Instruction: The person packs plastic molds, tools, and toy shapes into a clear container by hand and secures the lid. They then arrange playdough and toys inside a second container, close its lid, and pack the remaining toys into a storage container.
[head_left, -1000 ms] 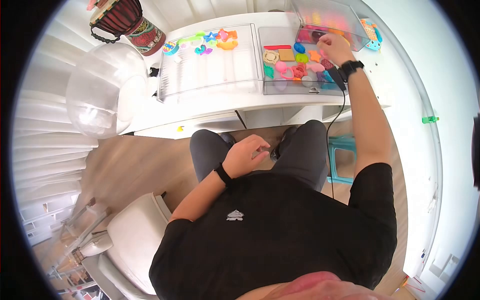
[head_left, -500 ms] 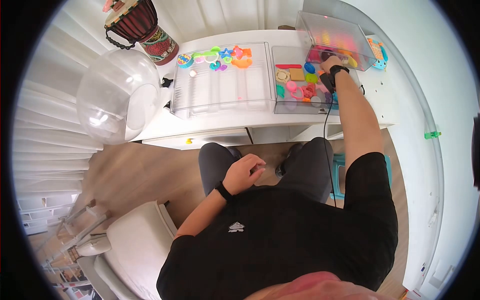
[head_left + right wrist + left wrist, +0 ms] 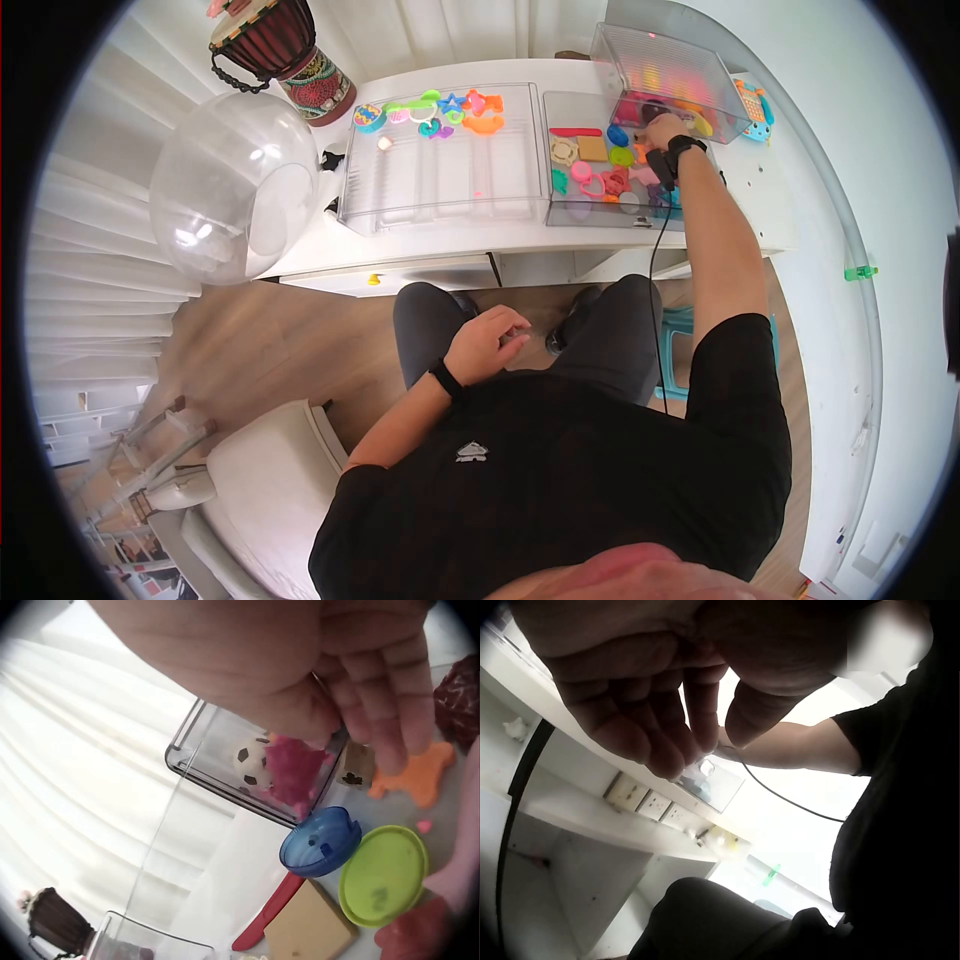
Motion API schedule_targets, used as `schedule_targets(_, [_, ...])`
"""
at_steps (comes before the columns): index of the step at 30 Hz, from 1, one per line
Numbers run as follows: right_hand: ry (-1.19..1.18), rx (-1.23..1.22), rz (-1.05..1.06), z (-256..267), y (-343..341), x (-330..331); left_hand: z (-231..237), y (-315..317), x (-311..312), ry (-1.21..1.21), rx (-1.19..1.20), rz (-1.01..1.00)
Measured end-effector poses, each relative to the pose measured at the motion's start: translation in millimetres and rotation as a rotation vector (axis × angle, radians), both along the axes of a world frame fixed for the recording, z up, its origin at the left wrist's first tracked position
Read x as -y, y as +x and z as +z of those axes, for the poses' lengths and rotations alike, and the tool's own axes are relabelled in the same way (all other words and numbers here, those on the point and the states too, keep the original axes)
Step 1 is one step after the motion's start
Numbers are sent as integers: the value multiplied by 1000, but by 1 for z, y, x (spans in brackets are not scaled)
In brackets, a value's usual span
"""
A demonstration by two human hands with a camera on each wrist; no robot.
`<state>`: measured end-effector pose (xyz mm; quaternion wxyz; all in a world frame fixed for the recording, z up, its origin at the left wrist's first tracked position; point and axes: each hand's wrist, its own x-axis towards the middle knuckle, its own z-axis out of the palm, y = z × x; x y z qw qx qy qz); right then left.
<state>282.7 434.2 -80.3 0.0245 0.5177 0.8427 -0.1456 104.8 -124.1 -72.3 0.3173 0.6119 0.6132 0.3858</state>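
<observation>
My right hand (image 3: 665,132) reaches to the front edge of the clear box (image 3: 712,108) at the back right. In the right wrist view, the thumb and fingers of my right hand (image 3: 360,712) pinch a small wooden block (image 3: 355,766) with a dark print. Beside it lie an orange shape (image 3: 420,776), a blue cup (image 3: 319,844) and a lime oval (image 3: 384,876). A pink toy (image 3: 294,771) and a football-patterned ball (image 3: 250,761) show behind clear plastic. My left hand (image 3: 487,345) hangs loosely curled above my lap, holding nothing; the left wrist view shows those fingers (image 3: 660,727) relaxed.
Left of the tray of coloured pieces (image 3: 597,212), a clear ribbed tray (image 3: 420,185) holds small toys along its back. A transparent globe (image 3: 225,190) and a drum (image 3: 315,85) stand at the left. A black cable (image 3: 652,290) hangs from my right wrist.
My right hand has moved towards the box's front edge, and the small block now shows at its fingertips. My left hand stays over my lap. The head view has shifted slightly.
</observation>
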Motion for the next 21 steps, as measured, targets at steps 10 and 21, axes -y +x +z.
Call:
schedule_targets(10, [-40, 12, 57, 32, 13, 28, 0, 2, 3, 24, -9, -1])
schedule_targets(21, [-844, -1508, -53, 91, 62, 177, 69, -84, -21, 364, -3, 432])
